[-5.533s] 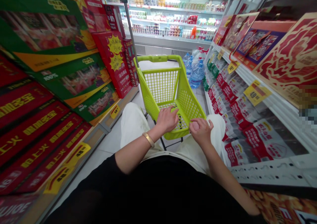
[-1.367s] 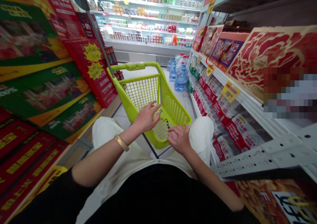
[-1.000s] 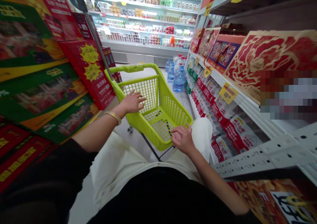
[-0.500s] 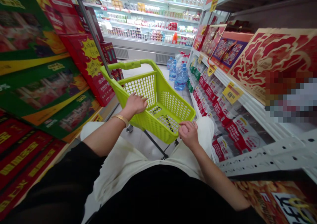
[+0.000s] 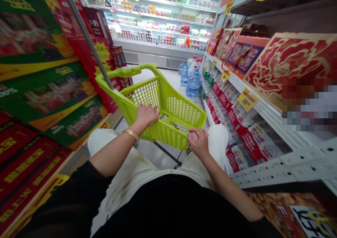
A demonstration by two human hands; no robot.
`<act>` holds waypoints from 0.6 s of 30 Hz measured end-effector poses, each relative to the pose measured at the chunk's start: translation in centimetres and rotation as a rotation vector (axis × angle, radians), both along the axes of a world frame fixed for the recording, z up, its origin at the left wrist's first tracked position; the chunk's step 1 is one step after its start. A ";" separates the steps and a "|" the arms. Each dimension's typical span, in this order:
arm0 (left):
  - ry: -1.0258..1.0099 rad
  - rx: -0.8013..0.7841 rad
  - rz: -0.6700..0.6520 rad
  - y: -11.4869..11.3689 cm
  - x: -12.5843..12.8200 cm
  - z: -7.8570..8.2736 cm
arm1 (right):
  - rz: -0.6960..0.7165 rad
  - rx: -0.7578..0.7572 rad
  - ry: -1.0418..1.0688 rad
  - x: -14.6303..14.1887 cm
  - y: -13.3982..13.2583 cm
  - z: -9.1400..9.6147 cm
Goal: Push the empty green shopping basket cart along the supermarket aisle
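A lime-green plastic shopping cart [image 5: 168, 134] stands turned sideways between my knees, its lattice basket holding no goods that I can see. My left hand [image 5: 147, 115], with a gold band at the wrist, is closed over the upper rim of the basket's near side. At the basket's right corner, my right hand [image 5: 198, 141] has its fingers curled against the rim. The cart's handle [image 5: 131, 71] is at the far left, untouched by either hand. From there a grey metal pole [image 5: 91, 45] leans up to the left.
Stacked drink cartons [image 5: 60, 87] wall the left side. On the right, a white shelf rack [image 5: 263, 106] carries gift boxes and red-labelled bottle packs [image 5: 237, 117]. Large water bottles [image 5: 193, 83] stand on the floor beyond the cart. A lit refrigerated case [image 5: 158, 50] spans the back.
The cart has swung slightly, its handle and pole shifting left and its right corner moving a little up and left. Both hands have stayed on the rim and moved slightly with it.
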State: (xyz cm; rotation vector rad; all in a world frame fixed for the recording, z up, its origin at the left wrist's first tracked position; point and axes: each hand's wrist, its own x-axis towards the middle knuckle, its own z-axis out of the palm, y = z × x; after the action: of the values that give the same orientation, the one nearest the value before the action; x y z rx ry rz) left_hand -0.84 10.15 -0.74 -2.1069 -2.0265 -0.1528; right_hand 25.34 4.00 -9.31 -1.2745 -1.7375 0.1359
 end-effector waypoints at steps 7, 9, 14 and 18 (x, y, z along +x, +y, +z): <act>-0.060 0.026 0.044 -1.2 2.7 -0.3 | -0.055 -0.013 -0.001 -0.1 1.9 1.0; -0.076 0.033 0.044 -1.6 3.5 -0.4 | -0.087 -0.036 0.004 0.1 2.5 1.3; -0.080 -0.024 0.010 -2.8 5.2 -0.1 | -0.170 -0.129 0.037 1.3 4.2 1.7; -0.058 -0.107 -0.041 -4.1 6.4 0.9 | -0.243 -0.191 0.067 2.2 5.5 2.0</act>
State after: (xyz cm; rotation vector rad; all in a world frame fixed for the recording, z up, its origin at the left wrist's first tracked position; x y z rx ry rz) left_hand 5.53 6.07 0.20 -2.2341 -2.0679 -0.1164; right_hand 27.58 9.51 -7.36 -1.5919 -1.5268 0.2039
